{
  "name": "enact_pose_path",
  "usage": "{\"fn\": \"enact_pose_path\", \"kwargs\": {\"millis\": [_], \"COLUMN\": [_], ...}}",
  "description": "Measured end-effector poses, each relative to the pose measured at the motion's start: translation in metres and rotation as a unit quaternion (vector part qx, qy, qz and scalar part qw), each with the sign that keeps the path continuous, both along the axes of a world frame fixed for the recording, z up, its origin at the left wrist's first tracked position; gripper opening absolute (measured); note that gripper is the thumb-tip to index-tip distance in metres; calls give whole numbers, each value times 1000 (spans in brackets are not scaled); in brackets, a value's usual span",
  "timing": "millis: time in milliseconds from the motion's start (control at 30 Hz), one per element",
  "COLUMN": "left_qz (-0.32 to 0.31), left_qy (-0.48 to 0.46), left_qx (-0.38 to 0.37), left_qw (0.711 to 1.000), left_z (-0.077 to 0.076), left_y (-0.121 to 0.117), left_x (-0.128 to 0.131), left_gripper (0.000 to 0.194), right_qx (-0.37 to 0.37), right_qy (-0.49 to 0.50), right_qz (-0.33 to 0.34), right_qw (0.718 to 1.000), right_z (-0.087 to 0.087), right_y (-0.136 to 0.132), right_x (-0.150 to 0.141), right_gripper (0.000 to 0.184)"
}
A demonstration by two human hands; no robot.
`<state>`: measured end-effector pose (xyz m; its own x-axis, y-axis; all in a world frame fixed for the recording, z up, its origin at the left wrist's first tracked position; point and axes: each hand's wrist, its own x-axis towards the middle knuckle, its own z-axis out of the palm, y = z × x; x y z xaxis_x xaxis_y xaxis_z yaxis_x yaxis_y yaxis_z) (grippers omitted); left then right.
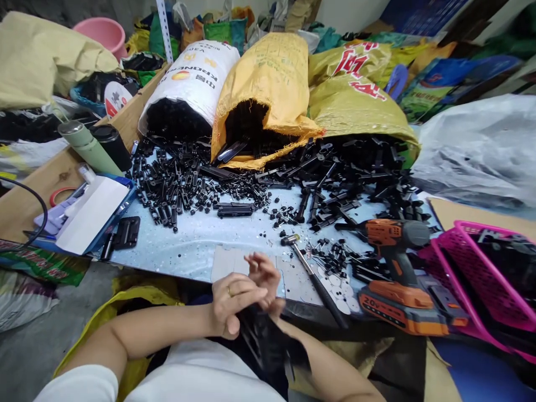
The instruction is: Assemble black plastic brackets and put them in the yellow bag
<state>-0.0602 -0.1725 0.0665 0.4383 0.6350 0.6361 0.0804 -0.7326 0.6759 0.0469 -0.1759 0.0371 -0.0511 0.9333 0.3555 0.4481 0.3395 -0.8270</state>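
Note:
My left hand, with a ring on one finger, is closed at the upper end of a long black part. The part is smeared by motion and slants down in front of my lap and right forearm. Just behind the left fingertips, my right hand has its fingers bent upward and curled in. Whatever lies between the two hands is hidden. Both hands are over the bench's front edge, by a grey board. A hammer with a black handle lies to their right.
An orange cordless drill stands beside a pink basket. Loose black parts and pins spill from a white sack, an orange sack and a yellow sack. A green bottle stands left.

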Motion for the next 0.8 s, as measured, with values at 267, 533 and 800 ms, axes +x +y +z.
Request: {"fn": "enact_pose_path", "kwargs": {"millis": [267,533,800], "left_qz": [89,206,471], "left_qy": [409,378,365], "left_qx": [68,100,-78], "left_qw": [906,897,799], "left_z": [-58,-46,-21], "left_y": [128,173,266], "left_x": [11,18,-57], "left_gripper": [78,43,31], "right_qx": [-22,-46,-77], "right_qy": [-208,-400,-330], "right_qz": [-31,1,-65], "right_qw": [977,915,939], "right_z": [-2,7,-9], "right_y": [211,351,372], "right_x": [69,-4,-16], "right_gripper": [40,29,23]}}
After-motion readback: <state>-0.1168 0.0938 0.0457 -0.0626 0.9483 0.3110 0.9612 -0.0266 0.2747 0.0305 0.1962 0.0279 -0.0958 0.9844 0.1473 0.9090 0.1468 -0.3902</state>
